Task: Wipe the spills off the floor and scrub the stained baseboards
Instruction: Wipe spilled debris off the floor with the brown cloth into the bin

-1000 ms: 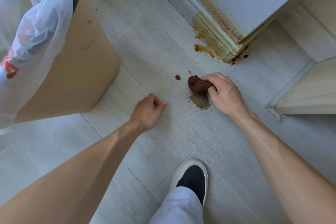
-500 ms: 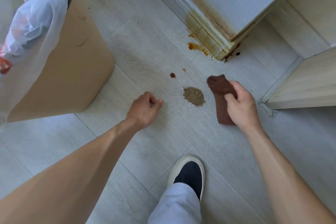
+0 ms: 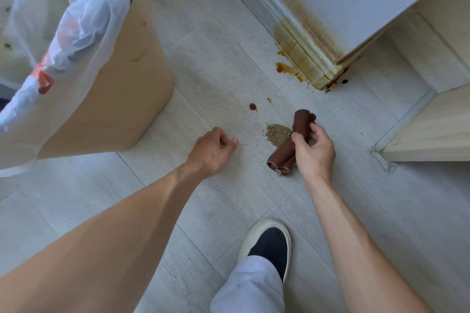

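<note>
cloth (image 3: pixel 292 145) partly behind right hand (image 3: pixel 314 152)

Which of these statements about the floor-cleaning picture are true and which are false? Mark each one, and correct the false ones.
1. The right hand grips a rolled brown cloth. True.
2. The left hand holds a sponge. False: it holds nothing, its fingers curled just above the floor.
3. A small pile of brown powder lies on the floor right beside the cloth. True.
4. The baseboard corner is spotless. False: it is stained yellow-brown, with a brown liquid spill on the floor at its foot.
5. The cardboard bin is lined with a translucent plastic bag. True.
</note>
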